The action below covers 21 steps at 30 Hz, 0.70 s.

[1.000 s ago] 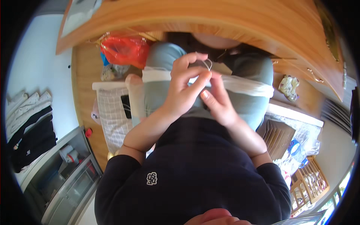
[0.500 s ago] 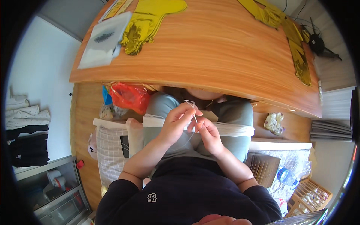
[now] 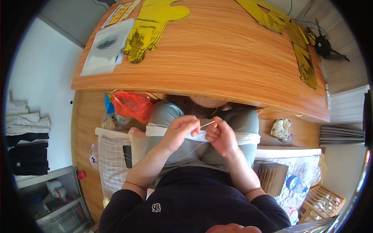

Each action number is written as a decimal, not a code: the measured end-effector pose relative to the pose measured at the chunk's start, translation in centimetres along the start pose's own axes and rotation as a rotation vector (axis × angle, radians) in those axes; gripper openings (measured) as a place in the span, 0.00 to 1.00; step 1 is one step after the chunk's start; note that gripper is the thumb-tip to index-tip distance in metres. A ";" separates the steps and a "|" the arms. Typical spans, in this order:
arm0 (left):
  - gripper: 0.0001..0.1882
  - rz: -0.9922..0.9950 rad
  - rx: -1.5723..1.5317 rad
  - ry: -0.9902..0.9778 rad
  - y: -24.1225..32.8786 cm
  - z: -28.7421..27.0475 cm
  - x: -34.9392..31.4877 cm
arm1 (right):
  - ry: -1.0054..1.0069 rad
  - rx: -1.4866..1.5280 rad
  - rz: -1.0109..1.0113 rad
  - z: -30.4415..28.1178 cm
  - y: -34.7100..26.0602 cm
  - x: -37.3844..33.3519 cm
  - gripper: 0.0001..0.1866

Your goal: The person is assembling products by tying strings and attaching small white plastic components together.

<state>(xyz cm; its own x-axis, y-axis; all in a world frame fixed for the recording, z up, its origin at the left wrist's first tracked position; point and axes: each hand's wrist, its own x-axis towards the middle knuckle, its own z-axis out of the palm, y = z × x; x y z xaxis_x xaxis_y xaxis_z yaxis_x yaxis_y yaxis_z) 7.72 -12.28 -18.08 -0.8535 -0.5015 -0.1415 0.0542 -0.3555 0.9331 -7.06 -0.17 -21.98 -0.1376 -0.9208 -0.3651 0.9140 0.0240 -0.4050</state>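
Observation:
Above my lap, a short stretch of white string (image 3: 208, 124) runs between my two hands, pulled straight and sloping slightly upward to the right. My left hand (image 3: 178, 131) pinches one end with thumb and fingers. The other end is pinched in my right hand (image 3: 222, 136), its remaining fingers curled. A bundle of white string (image 3: 248, 138) is stretched across both my thighs, just below the hands. One thin loose strand hangs over my lap between the forearms. The fingertips cover the string's gripped parts.
A wooden desk (image 3: 217, 58) rises just ahead, with gold foil balloons (image 3: 157, 23) and a translucent plastic bag (image 3: 105, 46) on it. Beneath its left side is a red plastic bag (image 3: 134, 106). At my right lie cardboard (image 3: 272, 174) and a plastic bottle (image 3: 296, 183).
My hands have moved slightly apart. The string loop that stood above my left fingers is gone, and the string is now straight between the hands. My right hand has risen and turned inward.

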 end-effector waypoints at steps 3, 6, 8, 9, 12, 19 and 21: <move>0.16 -0.136 0.212 0.004 -1.1 0.4 0.1 | -0.138 -0.038 -0.111 0.9 -2.0 -0.3 0.12; 0.17 -0.148 0.361 0.109 -1.8 1.6 0.1 | -0.042 -0.694 -0.385 3.5 -2.2 -2.3 0.11; 0.16 0.056 0.474 0.247 -2.8 1.9 -0.1 | -0.110 -0.999 -0.302 3.9 -1.8 -3.5 0.07; 0.14 0.009 0.438 0.218 -2.6 2.0 -0.2 | -0.196 -1.131 -0.270 4.2 -1.9 -4.2 0.06; 0.16 -0.119 -0.022 0.201 -2.1 2.0 -0.8 | -0.318 -1.473 -0.479 4.2 -0.7 -4.7 0.05; 0.14 -0.109 0.210 0.017 -0.2 2.4 -1.9 | -0.094 -0.784 -0.153 -0.1 -0.8 -3.5 0.12; 0.13 0.208 0.746 0.048 -0.1 2.5 -1.2 | -0.139 -0.750 -0.169 0.0 -1.3 -3.7 0.11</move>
<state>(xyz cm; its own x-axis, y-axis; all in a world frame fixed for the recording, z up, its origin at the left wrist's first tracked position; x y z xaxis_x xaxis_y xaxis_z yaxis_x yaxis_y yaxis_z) 7.45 -9.65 -17.16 -0.8397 -0.5393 0.0630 -0.1670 0.3668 0.9152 -7.76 3.21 -20.12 -0.1573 -0.9746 -0.1595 0.3759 0.0902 -0.9222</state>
